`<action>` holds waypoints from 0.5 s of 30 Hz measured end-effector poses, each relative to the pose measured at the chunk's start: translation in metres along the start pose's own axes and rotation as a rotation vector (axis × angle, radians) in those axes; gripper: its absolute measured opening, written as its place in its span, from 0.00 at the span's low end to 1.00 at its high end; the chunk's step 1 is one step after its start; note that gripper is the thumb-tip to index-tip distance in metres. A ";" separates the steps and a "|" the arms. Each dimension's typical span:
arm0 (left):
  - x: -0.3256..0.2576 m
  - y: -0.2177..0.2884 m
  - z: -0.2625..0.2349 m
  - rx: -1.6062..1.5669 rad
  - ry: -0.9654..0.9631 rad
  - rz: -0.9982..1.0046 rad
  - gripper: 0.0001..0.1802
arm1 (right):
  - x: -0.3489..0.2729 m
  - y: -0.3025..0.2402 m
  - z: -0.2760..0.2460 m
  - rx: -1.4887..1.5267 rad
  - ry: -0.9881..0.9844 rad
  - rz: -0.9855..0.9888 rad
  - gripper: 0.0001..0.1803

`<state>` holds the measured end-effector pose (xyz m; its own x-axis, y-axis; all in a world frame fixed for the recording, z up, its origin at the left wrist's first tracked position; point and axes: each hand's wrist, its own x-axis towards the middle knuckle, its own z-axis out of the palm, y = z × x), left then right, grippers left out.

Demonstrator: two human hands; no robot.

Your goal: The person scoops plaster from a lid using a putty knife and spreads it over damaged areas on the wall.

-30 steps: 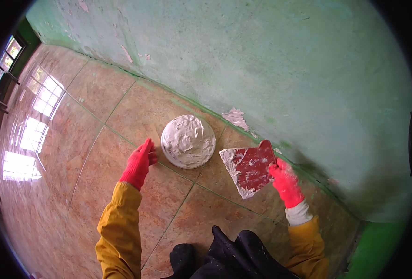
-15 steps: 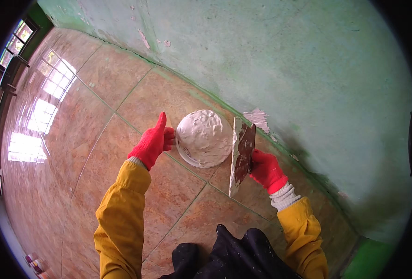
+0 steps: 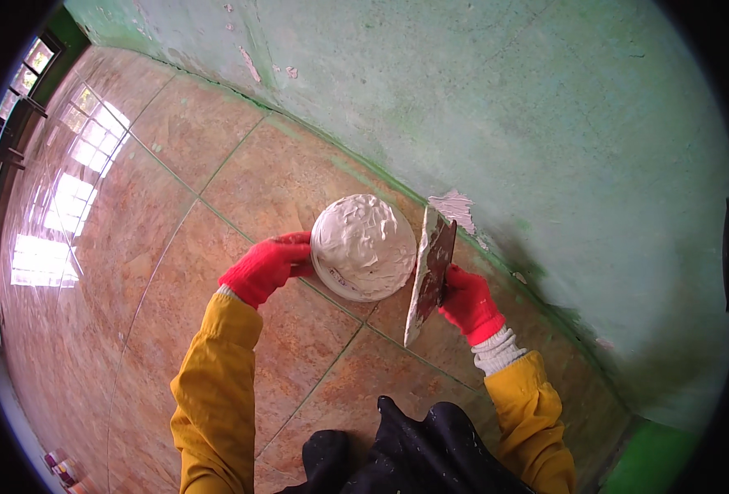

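Note:
Between my hands is a round white dish (image 3: 337,283) heaped with off-white putty (image 3: 366,243), whose surface is rough and ridged. At its left rim, my red-gloved left hand (image 3: 270,265) is closed on the edge, with the fingertips partly hidden. My right hand (image 3: 470,303), also in a red glove, grips a flat, brownish plastering trowel (image 3: 435,272) from its right side. The trowel is tilted on edge just right of the dish, with putty smeared along its left edge. Its handle is mostly hidden by the blade and my fingers.
A pale green wall (image 3: 545,148) with scuffed patches rises at the right. A ridged putty patch (image 3: 455,207) marks its foot beside the trowel. Brown floor tiles (image 3: 216,329) spread below, reflecting windows at the left. My dark-clad knees (image 3: 430,445) are at the bottom.
My left thumb, raised before, has come down against the dish's rim. The dish is tipped slightly, and the trowel leans a little more to the right at its top.

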<state>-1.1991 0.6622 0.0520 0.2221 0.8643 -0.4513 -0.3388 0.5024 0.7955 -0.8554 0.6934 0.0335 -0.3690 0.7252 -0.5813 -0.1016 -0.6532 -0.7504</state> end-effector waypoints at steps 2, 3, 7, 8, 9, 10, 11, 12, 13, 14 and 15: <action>-0.002 -0.008 0.003 0.003 -0.096 -0.023 0.29 | 0.000 -0.003 -0.004 -0.027 -0.010 0.019 0.14; -0.006 -0.012 0.008 0.003 -0.096 -0.024 0.29 | -0.001 -0.004 -0.007 -0.055 -0.021 0.037 0.14; -0.004 -0.032 0.041 -0.170 -0.103 0.114 0.37 | 0.001 0.000 -0.028 -0.135 -0.023 0.012 0.16; -0.003 -0.039 0.043 -0.196 -0.066 0.086 0.36 | 0.004 0.003 -0.029 0.018 -0.037 0.013 0.14; -0.002 -0.046 0.045 -0.222 -0.030 0.058 0.35 | 0.004 0.005 -0.030 0.093 -0.041 0.010 0.13; 0.000 -0.054 0.047 -0.230 0.007 0.086 0.33 | 0.004 0.004 -0.024 0.169 -0.046 0.012 0.12; 0.000 -0.060 0.048 -0.233 0.002 0.085 0.33 | 0.003 0.000 -0.016 0.311 -0.002 0.039 0.13; 0.001 -0.066 0.048 -0.237 -0.008 0.093 0.32 | 0.002 -0.002 -0.012 0.453 0.043 0.065 0.14; 0.001 -0.072 0.047 -0.242 -0.017 0.103 0.32 | -0.001 0.002 -0.020 0.450 0.047 0.063 0.14; 0.002 -0.080 0.042 -0.234 0.003 0.108 0.34 | -0.006 0.006 -0.029 -0.316 0.076 -0.177 0.15; 0.001 -0.087 0.039 -0.235 0.003 0.109 0.34 | -0.010 0.007 -0.037 -0.705 0.062 -0.284 0.15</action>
<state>-1.1338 0.6185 -0.0020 0.1703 0.9135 -0.3695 -0.5634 0.3979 0.7240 -0.8186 0.6894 0.0225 -0.3620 0.8691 -0.3371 0.4368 -0.1613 -0.8850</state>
